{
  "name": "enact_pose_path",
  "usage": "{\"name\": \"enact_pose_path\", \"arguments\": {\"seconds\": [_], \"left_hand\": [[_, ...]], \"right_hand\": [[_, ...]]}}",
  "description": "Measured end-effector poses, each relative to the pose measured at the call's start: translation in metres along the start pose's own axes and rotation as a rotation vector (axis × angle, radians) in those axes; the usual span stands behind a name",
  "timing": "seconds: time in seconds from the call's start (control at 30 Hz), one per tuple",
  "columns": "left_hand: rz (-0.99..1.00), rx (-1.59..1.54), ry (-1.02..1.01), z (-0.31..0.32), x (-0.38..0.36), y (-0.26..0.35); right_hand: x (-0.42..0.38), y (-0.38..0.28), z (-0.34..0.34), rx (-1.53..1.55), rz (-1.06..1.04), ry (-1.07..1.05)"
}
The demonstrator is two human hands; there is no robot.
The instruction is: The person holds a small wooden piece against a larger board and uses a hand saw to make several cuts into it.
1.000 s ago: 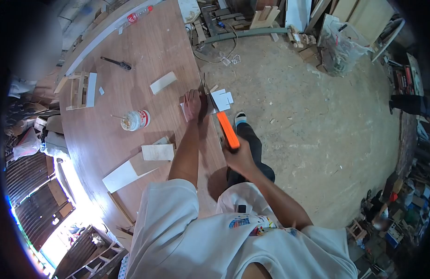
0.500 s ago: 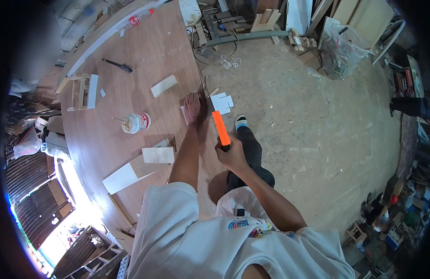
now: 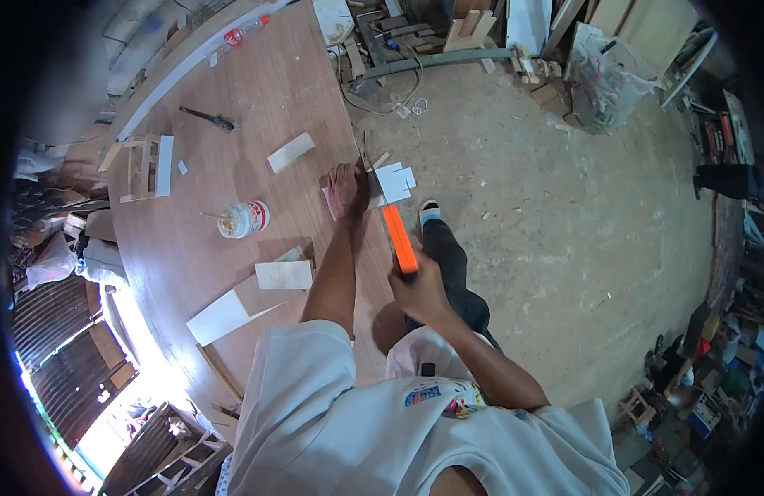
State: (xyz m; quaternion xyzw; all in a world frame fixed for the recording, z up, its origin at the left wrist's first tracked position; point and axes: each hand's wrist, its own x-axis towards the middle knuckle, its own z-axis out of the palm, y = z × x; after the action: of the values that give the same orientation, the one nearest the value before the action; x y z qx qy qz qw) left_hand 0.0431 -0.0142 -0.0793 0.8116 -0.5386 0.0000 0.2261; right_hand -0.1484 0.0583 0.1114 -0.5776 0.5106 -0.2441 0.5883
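My right hand (image 3: 421,291) is closed around the handle of a hand saw (image 3: 400,240) with a bright orange back or grip. Its thin dark blade runs up along the table edge, across a white notched board (image 3: 394,183). That board juts out past the edge, over the floor. My left hand (image 3: 346,190) presses down on the board's tabletop end, fingers bent and close together; the hand covers most of that part. A loose white block (image 3: 291,153) lies just beyond my left hand.
On the wooden table (image 3: 258,91) stand a white jar (image 3: 245,219) with a stick in it, a dark tool (image 3: 208,117), a small wooden frame (image 3: 148,168) and white board pieces (image 3: 284,275). A plastic bag (image 3: 609,83) and scrap wood lie beyond. Another person (image 3: 678,372) is at far right.
My right hand has drawn the saw back toward my body, so the orange part sits lower and more blade shows across the board. My left hand stays in place.
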Motion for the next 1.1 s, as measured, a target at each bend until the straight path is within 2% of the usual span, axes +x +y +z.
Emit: {"name": "enact_pose_path", "arguments": {"seconds": [0.13,0.2,0.27,0.37,0.47,0.57,0.6,0.67,0.7,0.73,0.77,0.83,0.93,1.03,1.1], "left_hand": [[0.091,0.085,0.055,0.019,0.003,-0.016],[0.094,0.111,0.058,0.026,0.000,-0.021],[0.087,0.151,0.066,0.031,0.001,-0.028],[0.118,0.152,0.102,0.035,-0.007,-0.031],[0.068,-0.033,0.062,0.019,0.005,-0.017],[0.087,0.096,0.080,0.016,0.007,-0.011],[0.107,0.096,0.077,0.022,0.005,-0.016],[0.120,0.107,0.084,0.019,0.010,-0.016],[0.060,0.061,0.066,0.010,0.012,-0.007],[0.000,0.013,0.034,0.008,0.007,-0.003],[-0.002,0.015,0.026,0.004,0.004,0.000],[0.025,0.028,0.061,0.005,0.007,0.000],[0.025,0.010,0.007,0.006,0.007,-0.002],[0.081,-0.011,0.069,0.002,0.009,0.000],[0.033,-0.003,0.040,0.000,0.018,0.004]], "right_hand": [[-0.035,0.016,-0.016,0.024,-0.025,-0.022],[-0.002,0.056,-0.008,0.054,-0.054,-0.029],[0.016,0.067,0.000,0.056,-0.042,-0.088],[-0.001,0.034,-0.001,0.077,0.015,0.009],[-0.045,0.010,-0.020,0.059,0.001,-0.006],[-0.031,0.028,-0.013,-0.029,-0.051,0.017],[-0.011,0.032,-0.008,-0.005,0.029,0.009],[0.019,0.008,-0.001,-0.014,0.060,-0.003],[0.025,-0.007,0.001,-0.019,0.103,-0.008],[0.020,-0.018,-0.003,-0.050,0.073,-0.010],[0.005,-0.031,-0.011,-0.048,0.081,-0.012],[-0.029,-0.049,-0.025,0.033,-0.044,-0.031],[-0.031,-0.040,-0.025,0.087,-0.041,-0.018],[0.038,0.008,0.000,-0.023,0.014,-0.036],[0.033,-0.001,-0.002,-0.026,-0.002,-0.034]]}}
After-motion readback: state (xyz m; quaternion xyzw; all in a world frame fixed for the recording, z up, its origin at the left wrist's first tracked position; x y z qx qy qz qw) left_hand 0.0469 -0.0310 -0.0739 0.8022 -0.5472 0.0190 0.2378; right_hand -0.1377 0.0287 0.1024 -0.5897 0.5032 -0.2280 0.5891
